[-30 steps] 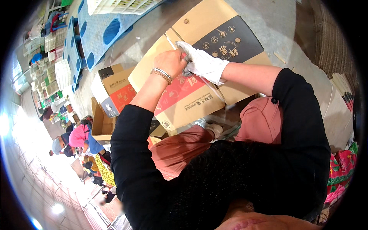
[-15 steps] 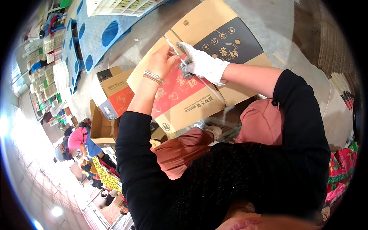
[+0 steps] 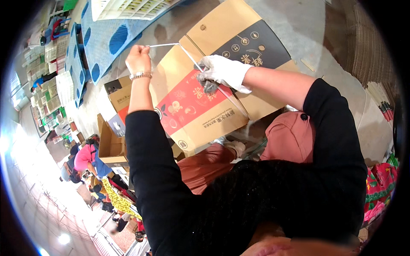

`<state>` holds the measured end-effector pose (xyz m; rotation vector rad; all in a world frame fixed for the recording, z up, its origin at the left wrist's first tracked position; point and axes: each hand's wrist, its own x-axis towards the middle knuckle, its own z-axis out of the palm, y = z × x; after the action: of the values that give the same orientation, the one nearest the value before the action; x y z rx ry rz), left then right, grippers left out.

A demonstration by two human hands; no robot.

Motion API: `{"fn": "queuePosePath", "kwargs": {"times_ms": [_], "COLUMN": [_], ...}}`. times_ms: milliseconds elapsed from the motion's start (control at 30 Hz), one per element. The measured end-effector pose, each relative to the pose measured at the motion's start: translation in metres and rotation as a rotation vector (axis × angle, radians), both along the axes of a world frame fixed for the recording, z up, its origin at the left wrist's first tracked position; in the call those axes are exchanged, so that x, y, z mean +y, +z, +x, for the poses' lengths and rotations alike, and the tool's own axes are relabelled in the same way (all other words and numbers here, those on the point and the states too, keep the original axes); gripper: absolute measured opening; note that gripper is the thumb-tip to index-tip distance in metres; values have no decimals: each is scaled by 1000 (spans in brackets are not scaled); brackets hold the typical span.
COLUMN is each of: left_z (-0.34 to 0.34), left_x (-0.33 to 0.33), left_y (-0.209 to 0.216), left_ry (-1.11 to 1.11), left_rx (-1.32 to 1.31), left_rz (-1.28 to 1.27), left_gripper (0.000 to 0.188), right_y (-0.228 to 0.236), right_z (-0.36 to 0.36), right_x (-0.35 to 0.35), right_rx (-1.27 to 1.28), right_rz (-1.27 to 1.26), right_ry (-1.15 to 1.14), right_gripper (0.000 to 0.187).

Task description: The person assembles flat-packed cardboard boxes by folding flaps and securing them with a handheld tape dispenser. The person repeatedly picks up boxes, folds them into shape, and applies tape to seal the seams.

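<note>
In front of me is a cardboard box (image 3: 209,121), tan with red and black printed panels. A thin white strap (image 3: 186,52) runs along its edge and stretches taut leftward past the corner. My bare left hand (image 3: 139,59), with a bracelet at the wrist, is closed around the strap's end, off the box's left side. My right hand (image 3: 222,73) wears a white glove with grey fingertips. It is closed on the strap over the red panel, its fingers curled and partly hidden.
An open cardboard box (image 3: 112,143) and another printed carton (image 3: 120,94) stand to the left. Blue pallets (image 3: 112,38) carrying a white crate (image 3: 132,9) lie far left. Stacked flat cardboard (image 3: 371,47) is at the right. Several people work beside yellow fruit (image 3: 115,197).
My left hand has moved left and slightly up, away from my right hand, drawing the strap out taut. My right hand has stayed nearly in place on the box.
</note>
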<state>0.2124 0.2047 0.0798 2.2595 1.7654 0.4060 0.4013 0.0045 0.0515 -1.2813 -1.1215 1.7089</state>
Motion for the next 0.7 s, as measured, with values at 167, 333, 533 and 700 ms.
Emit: {"fn": "queuePosePath", "kwargs": {"times_ms": [167,333,533,700], "left_z": [18,48,62,54], "left_x": [8,-16,-16,10], "left_y": [-3,2,-6,-27], "left_ry": [36,167,356,595], "left_rx": [-64,-959,-1104,-1229], "left_rz": [-62,-619,-613,-490], "left_gripper": [15,11,10,14], "right_y": [1,-9,5,12], "right_z": [2,-10,-28,-25], "right_x": [1,5,28,21], "right_rx": [402,707,609,431], "right_rz": [-165,-392,-397,-275], "right_ry": [-31,-112,-292,-314], "right_gripper": [19,15,23,30]}}
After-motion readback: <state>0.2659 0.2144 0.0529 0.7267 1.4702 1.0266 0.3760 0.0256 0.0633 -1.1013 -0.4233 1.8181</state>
